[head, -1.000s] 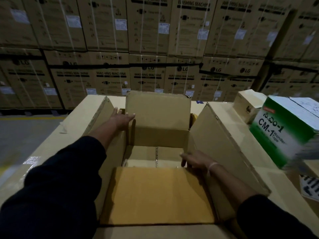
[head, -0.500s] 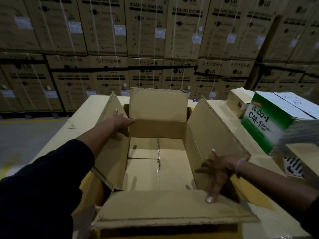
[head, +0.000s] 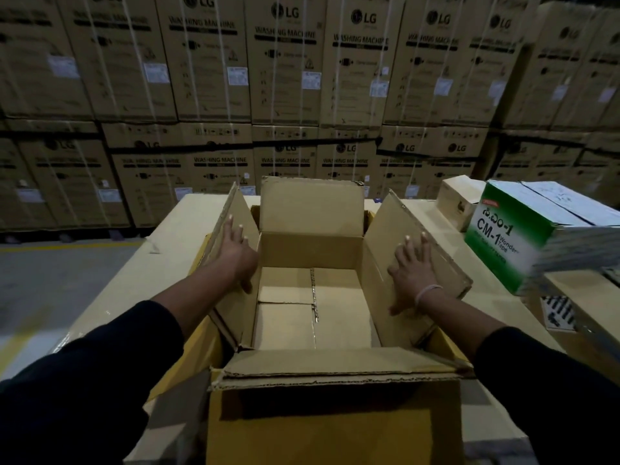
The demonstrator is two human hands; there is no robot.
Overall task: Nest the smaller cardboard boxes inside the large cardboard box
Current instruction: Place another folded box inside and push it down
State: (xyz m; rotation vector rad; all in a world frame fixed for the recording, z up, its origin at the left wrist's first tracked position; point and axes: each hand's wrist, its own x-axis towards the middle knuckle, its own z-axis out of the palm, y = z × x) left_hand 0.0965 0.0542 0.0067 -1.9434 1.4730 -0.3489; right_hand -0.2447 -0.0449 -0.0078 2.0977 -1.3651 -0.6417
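On the cardboard-covered surface (head: 161, 263) right in front of the person sits the large cardboard box (head: 315, 310), mouth up and all four flaps thrown wide. Look inside: nothing but its own floor, the two bottom flaps meeting along a rough seam that runs straight away from the camera. That seam follows the box's long axis, which points from the person toward the wall of stacked washing machine cartons (head: 285, 78) behind. The far flap stands nearly upright, the near flap folds out toward the person and overhangs the front wall, and the two side flaps lean outward. The left hand (head: 235, 253) lies flat against the inner face of the left flap, fingers straight and spread, thumb down near the box wall; no grip there, just a press. The right hand (head: 411, 270) mirrors it on the right flap, fingers straight and fanned, a pale band at the wrist, palm pushing the cardboard outward. Off to the right, well apart from the big box, a green and white box (head: 523, 236) marked CM-1 Wonder Tape rests tilted, and just behind it stands a small plain cardboard box (head: 459, 199). Bare surface shows on the left of the big box out to the edge, with grey floor (head: 50, 280) and a yellow line beyond; the right side is more crowded, the tape box near the right flap's outer edge.
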